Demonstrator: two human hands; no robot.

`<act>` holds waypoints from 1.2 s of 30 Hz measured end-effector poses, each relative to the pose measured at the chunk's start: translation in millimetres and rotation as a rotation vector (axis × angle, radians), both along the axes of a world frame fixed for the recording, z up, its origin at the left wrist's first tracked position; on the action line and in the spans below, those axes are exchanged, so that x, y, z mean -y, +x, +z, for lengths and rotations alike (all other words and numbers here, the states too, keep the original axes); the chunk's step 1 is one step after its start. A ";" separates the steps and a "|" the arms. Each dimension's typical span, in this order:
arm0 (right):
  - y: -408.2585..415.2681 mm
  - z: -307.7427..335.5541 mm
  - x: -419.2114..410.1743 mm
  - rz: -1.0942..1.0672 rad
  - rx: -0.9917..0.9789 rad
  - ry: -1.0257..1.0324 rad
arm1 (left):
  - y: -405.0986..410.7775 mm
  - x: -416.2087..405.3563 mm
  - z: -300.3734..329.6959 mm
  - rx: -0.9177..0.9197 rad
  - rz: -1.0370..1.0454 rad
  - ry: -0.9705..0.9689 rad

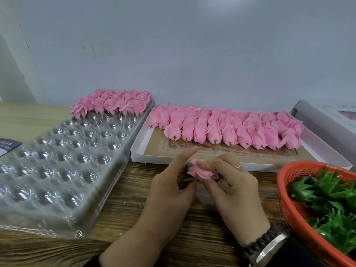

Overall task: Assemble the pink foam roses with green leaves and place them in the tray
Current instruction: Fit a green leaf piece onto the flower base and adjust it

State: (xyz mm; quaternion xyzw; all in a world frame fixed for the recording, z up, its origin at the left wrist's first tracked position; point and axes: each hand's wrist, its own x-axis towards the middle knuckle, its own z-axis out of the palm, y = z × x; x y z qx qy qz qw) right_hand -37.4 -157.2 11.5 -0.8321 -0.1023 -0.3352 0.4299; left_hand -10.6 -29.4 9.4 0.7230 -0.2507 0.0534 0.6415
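Note:
Both hands hold one pink foam rose [200, 171] above the wooden table, near the middle of the view. My left hand [171, 186] grips its green leaf base [189, 165], index finger stretched out. My right hand [234, 183] pinches the petals from the right. A clear plastic tray [57, 166] with many round cups lies at the left; finished roses with leaves [113, 104] fill its far rows. A white shallow box [140, 149] behind the hands holds several bare pink roses [229, 128] with short stems.
An orange mesh basket [287, 201] full of green plastic leaves [327, 197] sits at the right front. A grey-white box [325, 120] stands at the far right by the wall. A dark card [7, 146] lies at the left edge.

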 end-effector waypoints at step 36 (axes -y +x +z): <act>3.1 0.1 -6.8 0.084 -0.077 0.245 | 8.8 16.0 14.0 -0.635 -0.071 -0.674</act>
